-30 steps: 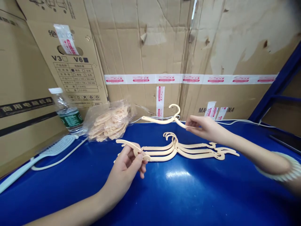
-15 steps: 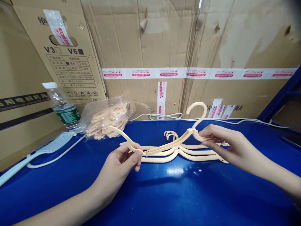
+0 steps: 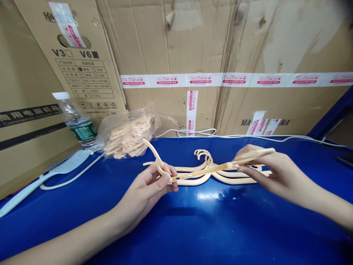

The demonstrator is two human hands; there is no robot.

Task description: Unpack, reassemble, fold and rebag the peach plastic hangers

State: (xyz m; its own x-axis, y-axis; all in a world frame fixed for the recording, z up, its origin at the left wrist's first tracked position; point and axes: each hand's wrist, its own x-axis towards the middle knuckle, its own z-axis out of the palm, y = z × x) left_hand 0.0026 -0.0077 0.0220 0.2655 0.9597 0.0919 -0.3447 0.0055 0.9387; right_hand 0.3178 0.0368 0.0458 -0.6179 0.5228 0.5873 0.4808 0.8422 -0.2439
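I'm seeing the left hand (image 3: 150,184) pinching a cream plastic end piece (image 3: 154,158) and the right hand (image 3: 264,171) gripping a cream plastic hanger bar (image 3: 217,168), the 2 parts meeting but not visibly seated, with a stack of finished cream hangers (image 3: 209,176) lying under them and a clear bag of cream parts (image 3: 128,136) remaining.

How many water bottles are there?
1. The water bottle stands at the back left of the blue table, against the cardboard boxes, beside the plastic bag of cream parts. None other shows.
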